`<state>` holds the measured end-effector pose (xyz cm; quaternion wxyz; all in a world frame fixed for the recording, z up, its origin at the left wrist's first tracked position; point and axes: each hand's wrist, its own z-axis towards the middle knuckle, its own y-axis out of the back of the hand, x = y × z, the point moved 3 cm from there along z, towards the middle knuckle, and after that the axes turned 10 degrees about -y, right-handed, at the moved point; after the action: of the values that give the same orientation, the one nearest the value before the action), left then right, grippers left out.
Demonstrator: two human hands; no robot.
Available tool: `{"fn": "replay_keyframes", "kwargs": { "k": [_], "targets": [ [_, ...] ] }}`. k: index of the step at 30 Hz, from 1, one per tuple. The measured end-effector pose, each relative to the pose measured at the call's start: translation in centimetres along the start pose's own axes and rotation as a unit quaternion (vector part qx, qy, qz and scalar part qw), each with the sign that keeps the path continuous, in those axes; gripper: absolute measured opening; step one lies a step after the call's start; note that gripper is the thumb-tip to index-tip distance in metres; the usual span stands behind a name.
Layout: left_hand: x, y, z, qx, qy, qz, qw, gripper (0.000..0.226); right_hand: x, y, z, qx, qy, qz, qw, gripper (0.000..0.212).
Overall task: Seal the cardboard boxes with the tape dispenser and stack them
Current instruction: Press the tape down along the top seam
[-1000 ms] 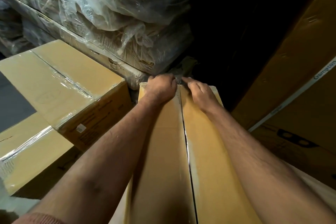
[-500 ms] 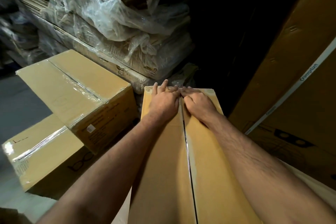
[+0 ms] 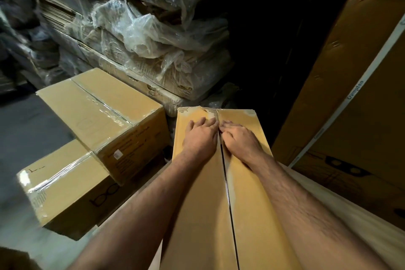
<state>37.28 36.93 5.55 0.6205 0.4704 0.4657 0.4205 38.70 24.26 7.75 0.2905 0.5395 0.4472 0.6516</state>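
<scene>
My left hand (image 3: 200,138) and right hand (image 3: 238,139) press flat, fingers straight, either side of the centre seam (image 3: 226,193) of the cardboard box (image 3: 197,215) before me.

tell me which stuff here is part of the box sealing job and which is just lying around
Part of the job:
- box under the hands
- left hand, flat on it
- right hand, flat on it
- two taped boxes, upper stacked on lower

Lying about:
- plastic-wrapped cardboard bundles
- big carton at right

No tape dispenser in view.
</scene>
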Motion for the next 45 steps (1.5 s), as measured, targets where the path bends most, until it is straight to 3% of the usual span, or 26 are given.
{"fn": "replay_keyframes", "kwargs": {
  "k": [9,19,25,28,36,45],
  "targets": [
    [-2.4,0.9,-3.9,0.024,-0.035,-0.015,0.999,0.047,-0.2,0.1,-4.1,0.012,0.008,-0.025,1.0,0.047],
    [-3.4,0.4,-6.9,0.018,-0.002,-0.012,1.0,0.048,-0.2,0.1,-11.5,0.051,0.026,-0.028,0.998,0.048],
    [-6.1,1.0,-12.4,0.023,-0.046,-0.024,0.998,0.045,0.0,0.6,-12.4,0.048,0.015,-0.013,0.999,0.047],
    [-7.1,0.2,-16.2,0.007,-0.015,-0.023,1.0,0.048,0.4,0.5,-13.4,0.048,0.023,-0.026,0.998,0.047],
    [-8.0,1.0,-16.3,0.017,-0.003,-0.019,1.0,0.046,-0.6,0.0,-21.1,0.067,0.042,-0.025,0.997,0.049],
    [-11.3,1.1,-22.8,0.032,0.008,-0.006,0.999,0.049,-0.2,0.3,-22.2,0.079,0.013,0.002,0.997,0.047]
  ]
}}
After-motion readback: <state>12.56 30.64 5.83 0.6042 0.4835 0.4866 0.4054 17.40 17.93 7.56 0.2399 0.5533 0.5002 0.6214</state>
